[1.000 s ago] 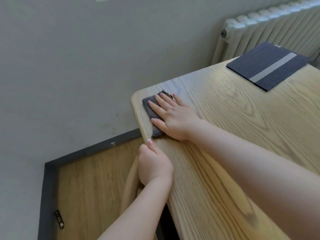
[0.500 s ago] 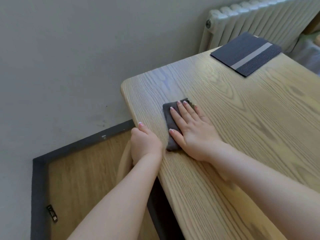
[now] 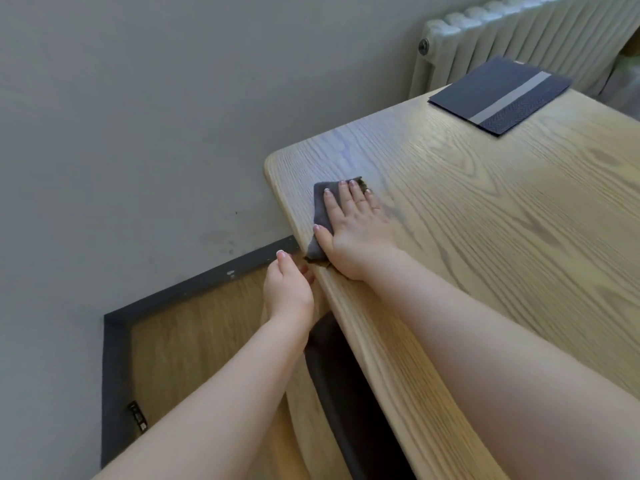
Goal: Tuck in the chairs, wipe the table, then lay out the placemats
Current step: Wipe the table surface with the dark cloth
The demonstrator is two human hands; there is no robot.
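Observation:
A folded grey cloth [image 3: 320, 206] lies on the light wooden table [image 3: 485, 220] close to its left edge, near the rounded far corner. My right hand [image 3: 353, 230] presses flat on it, fingers pointing away from me, and the cloth's near end hangs over the edge. My left hand [image 3: 287, 289] is cupped just off that edge, beside the cloth's near end, with nothing seen in it. A stack of dark blue placemats [image 3: 498, 93] with a pale stripe sits at the far side. A wooden chair back [image 3: 301, 420] shows beneath my left forearm, close against the table.
A grey wall runs along the left, with a dark skirting board [image 3: 114, 358] and wooden floor [image 3: 194, 341] below. A white radiator [image 3: 519, 36] stands behind the table's far edge. The chair's dark seat [image 3: 339, 393] is under the tabletop.
My right hand slid the cloth from the far corner inward, then back to the left edge. My left hand came off the table edge and now hovers cupped beside it.

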